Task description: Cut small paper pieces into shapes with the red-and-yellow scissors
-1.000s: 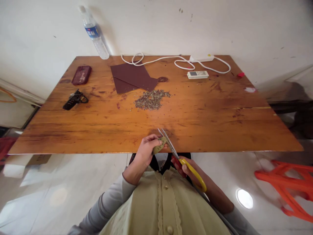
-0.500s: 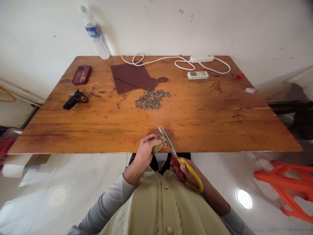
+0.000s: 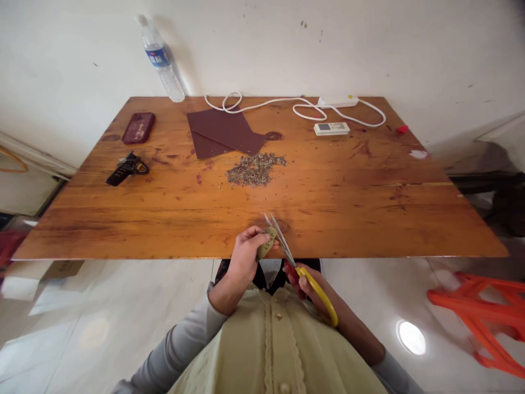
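Left hand (image 3: pixel 247 250): pinching a flat olive-green piece (image 3: pixel 266 246), apparently leaving its edge reachable.
Right hand (image 3: pixel 305 281): grasping yellow-and-red-handled metal scissors (image 3: pixel 301 271), parted blades (image 3: pixel 283 241) slanting beside left hand, presumably toward that edge.

Since half a second ago the scissors (image 3: pixel 291 262) in the right hand (image 3: pixel 304 280) have parted at the tips, their yellow handle (image 3: pixel 322 297) has swung slightly inward, and the olive piece (image 3: pixel 264 248) in the left hand (image 3: pixel 245 254) shows narrower, its print less legible
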